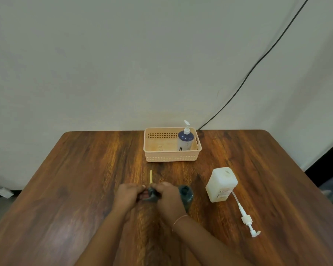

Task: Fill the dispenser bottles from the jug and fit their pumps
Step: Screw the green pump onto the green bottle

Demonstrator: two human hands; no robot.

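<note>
My left hand (pixel 128 194) and my right hand (pixel 166 196) meet at the table's middle, both closed around a dark pump head (pixel 152 192) whose yellowish tube (pixel 151 176) sticks out away from me. A dark green open bottle (pixel 186 194) stands just right of my right hand. A white square jug (pixel 221 184) with an open mouth stands further right. A white pump with its tube (pixel 245 217) lies on the table in front of the jug. A blue bottle with a white pump (pixel 185 140) stands in the peach basket (pixel 171 157).
The wooden table (pixel 85 179) stands against a pale wall. A black cable (pixel 258 64) runs down the wall to the table's far edge behind the basket. The basket's left part holds nothing tall.
</note>
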